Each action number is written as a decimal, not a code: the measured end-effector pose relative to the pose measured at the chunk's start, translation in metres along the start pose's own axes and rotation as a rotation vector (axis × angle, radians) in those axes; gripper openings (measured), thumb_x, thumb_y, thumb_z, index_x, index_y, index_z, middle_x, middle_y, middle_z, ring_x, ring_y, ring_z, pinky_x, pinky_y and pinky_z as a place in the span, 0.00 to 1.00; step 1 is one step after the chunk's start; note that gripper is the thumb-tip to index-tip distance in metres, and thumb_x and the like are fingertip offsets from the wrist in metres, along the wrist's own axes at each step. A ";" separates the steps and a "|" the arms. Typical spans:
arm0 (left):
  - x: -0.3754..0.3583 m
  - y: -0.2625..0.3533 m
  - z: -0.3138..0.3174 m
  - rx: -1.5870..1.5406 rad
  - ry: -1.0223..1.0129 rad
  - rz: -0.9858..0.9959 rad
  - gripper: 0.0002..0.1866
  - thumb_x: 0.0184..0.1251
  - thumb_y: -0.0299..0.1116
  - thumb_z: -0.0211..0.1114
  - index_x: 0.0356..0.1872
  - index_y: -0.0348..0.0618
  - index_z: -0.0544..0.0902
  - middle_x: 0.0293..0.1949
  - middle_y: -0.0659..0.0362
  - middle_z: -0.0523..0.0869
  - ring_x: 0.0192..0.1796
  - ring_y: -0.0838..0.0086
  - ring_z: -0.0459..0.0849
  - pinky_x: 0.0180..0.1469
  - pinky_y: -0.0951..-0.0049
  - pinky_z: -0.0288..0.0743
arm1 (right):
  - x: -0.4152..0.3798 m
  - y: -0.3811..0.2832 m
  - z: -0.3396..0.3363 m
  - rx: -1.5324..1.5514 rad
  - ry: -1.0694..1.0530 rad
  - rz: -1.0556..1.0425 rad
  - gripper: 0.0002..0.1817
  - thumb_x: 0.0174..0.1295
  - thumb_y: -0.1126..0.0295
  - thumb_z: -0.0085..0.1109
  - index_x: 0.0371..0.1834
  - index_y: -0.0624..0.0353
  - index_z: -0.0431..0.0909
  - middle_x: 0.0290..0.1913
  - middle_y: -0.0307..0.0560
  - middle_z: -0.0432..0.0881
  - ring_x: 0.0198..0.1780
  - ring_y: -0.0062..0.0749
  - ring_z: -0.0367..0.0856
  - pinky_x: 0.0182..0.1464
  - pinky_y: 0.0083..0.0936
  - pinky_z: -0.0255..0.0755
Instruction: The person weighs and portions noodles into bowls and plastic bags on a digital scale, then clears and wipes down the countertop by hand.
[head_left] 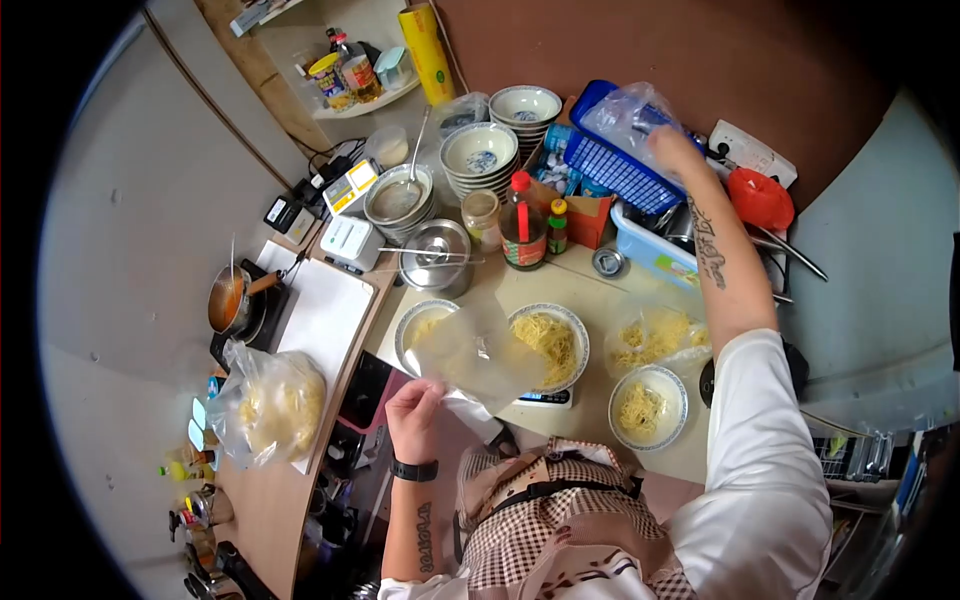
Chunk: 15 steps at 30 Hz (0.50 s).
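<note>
My left hand (413,408) pinches the edge of a clear plastic bag (478,350), which hangs flat over parts of two noodle bowls. One bowl of noodles (548,345) rests on a small digital scale (548,399); another bowl (412,325) is partly behind the plastic. Stretched out to the far right, my right hand (672,150) is closed at a bunch of clear plastic bags (628,122) in a blue basket (625,172); its fingertips are partly hidden. A third bowl (640,408) with fewer noodles stands near the front edge, beside a plastic bag of noodles (655,338).
Behind the bowls stand a lidded steel pot (435,255), a dark sauce bottle (523,225), a jar (481,218) and stacked bowls (480,155). Leftward are a filled noodle bag (270,405) and a saucepan (232,300) on a burner. A light-blue bin (655,250) sits below the basket.
</note>
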<state>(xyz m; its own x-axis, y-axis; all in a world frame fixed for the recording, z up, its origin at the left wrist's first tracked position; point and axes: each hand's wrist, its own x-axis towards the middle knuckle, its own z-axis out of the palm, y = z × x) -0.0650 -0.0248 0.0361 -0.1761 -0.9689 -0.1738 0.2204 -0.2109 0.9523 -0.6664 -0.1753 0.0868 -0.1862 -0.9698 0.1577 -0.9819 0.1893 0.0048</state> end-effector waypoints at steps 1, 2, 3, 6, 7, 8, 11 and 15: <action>-0.004 -0.002 -0.004 0.025 0.002 0.012 0.02 0.66 0.24 0.70 0.35 0.37 0.86 0.33 0.63 0.88 0.32 0.84 0.80 0.36 0.82 0.71 | -0.014 -0.024 -0.025 0.203 0.219 0.248 0.12 0.68 0.68 0.51 0.39 0.65 0.83 0.42 0.64 0.85 0.48 0.60 0.84 0.49 0.47 0.76; -0.003 -0.005 -0.005 0.067 -0.010 0.026 0.02 0.66 0.24 0.70 0.35 0.37 0.86 0.32 0.63 0.87 0.32 0.84 0.80 0.35 0.82 0.71 | -0.037 -0.055 -0.051 0.321 0.446 0.274 0.13 0.69 0.66 0.52 0.39 0.65 0.82 0.40 0.63 0.85 0.46 0.62 0.83 0.47 0.47 0.76; -0.002 -0.009 -0.006 0.109 -0.011 0.034 0.03 0.66 0.24 0.71 0.34 0.37 0.86 0.32 0.63 0.87 0.31 0.84 0.80 0.35 0.82 0.71 | -0.061 -0.094 -0.071 0.412 0.580 0.181 0.13 0.68 0.65 0.53 0.37 0.63 0.82 0.35 0.62 0.85 0.38 0.56 0.85 0.42 0.45 0.77; -0.005 -0.014 0.005 0.053 -0.029 -0.019 0.05 0.64 0.25 0.72 0.32 0.37 0.84 0.29 0.64 0.85 0.30 0.84 0.79 0.33 0.82 0.71 | -0.146 -0.217 -0.053 1.217 0.050 -0.193 0.08 0.65 0.71 0.64 0.30 0.64 0.81 0.26 0.33 0.80 0.31 0.16 0.75 0.34 0.21 0.71; -0.003 -0.014 0.014 0.065 -0.031 -0.040 0.05 0.64 0.25 0.72 0.32 0.37 0.83 0.29 0.64 0.85 0.30 0.84 0.78 0.33 0.82 0.71 | -0.183 -0.257 -0.055 1.194 -0.201 -0.262 0.08 0.64 0.71 0.67 0.30 0.64 0.81 0.27 0.34 0.80 0.31 0.17 0.75 0.36 0.20 0.72; -0.002 -0.015 0.021 0.080 -0.050 -0.055 0.06 0.63 0.24 0.73 0.32 0.37 0.83 0.28 0.65 0.84 0.29 0.84 0.78 0.33 0.83 0.71 | -0.211 -0.290 -0.043 1.182 -0.444 -0.237 0.08 0.63 0.70 0.68 0.32 0.64 0.82 0.29 0.35 0.81 0.33 0.16 0.75 0.36 0.20 0.72; -0.001 -0.021 0.038 -0.158 -0.120 -0.079 0.10 0.62 0.23 0.75 0.30 0.41 0.78 0.27 0.64 0.85 0.28 0.86 0.78 0.31 0.85 0.70 | -0.248 -0.332 -0.001 1.339 -0.547 -0.182 0.07 0.64 0.70 0.66 0.36 0.64 0.82 0.30 0.35 0.82 0.34 0.16 0.76 0.38 0.19 0.72; -0.007 -0.034 0.019 -0.045 -0.105 -0.114 0.12 0.64 0.23 0.73 0.28 0.43 0.75 0.26 0.65 0.83 0.26 0.87 0.76 0.29 0.85 0.70 | -0.273 -0.315 0.037 1.721 -0.546 0.114 0.05 0.67 0.73 0.60 0.35 0.62 0.82 0.31 0.38 0.84 0.35 0.20 0.80 0.41 0.19 0.74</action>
<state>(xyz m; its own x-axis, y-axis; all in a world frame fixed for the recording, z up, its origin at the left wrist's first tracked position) -0.0897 -0.0082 0.0103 -0.3015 -0.9198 -0.2511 0.2353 -0.3270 0.9153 -0.3078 0.0246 0.0061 0.1114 -0.9679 -0.2253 0.1674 0.2418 -0.9558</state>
